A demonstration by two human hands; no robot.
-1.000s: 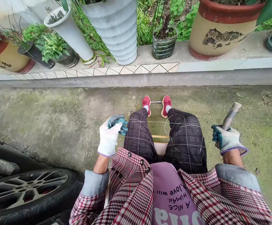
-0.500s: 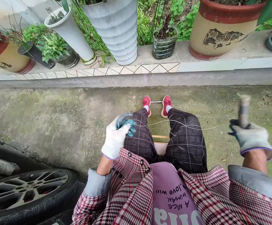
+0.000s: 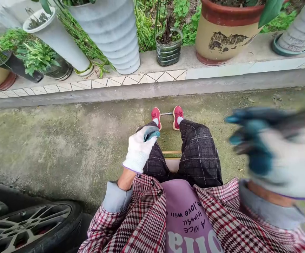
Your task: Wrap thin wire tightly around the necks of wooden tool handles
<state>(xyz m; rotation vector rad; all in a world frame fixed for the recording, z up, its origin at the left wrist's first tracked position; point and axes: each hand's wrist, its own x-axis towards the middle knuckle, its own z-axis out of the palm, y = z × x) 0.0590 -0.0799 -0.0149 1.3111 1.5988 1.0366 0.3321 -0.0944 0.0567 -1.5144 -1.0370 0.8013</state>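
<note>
My left hand [image 3: 140, 149], in a white glove with blue-green coated fingers, is closed in a pinch above my left thigh. From it a thin pale line [image 3: 165, 138] curves faintly between my knees; most of it cannot be made out. My right hand [image 3: 273, 151], gloved alike, is raised near the camera at the right and smeared by motion. A blurred grey-brown stick [image 3: 303, 117] lies in its grip and runs out towards the right edge. Between my red shoes [image 3: 178, 116] a short metal rod [image 3: 166, 114] lies crosswise.
Potted plants stand along a low tiled ledge [image 3: 220, 72] ahead, among them a ribbed white pot [image 3: 110, 35] and a tan pot with a red rim [image 3: 228, 38]. A car wheel [image 3: 28, 226] is close at the lower left. Stained concrete [image 3: 63, 147] spreads around my feet.
My right hand has risen towards the camera, and the stick has tipped from upright to pointing right. My left hand has shifted slightly right. The line, stretched between both hands before, now barely shows.
</note>
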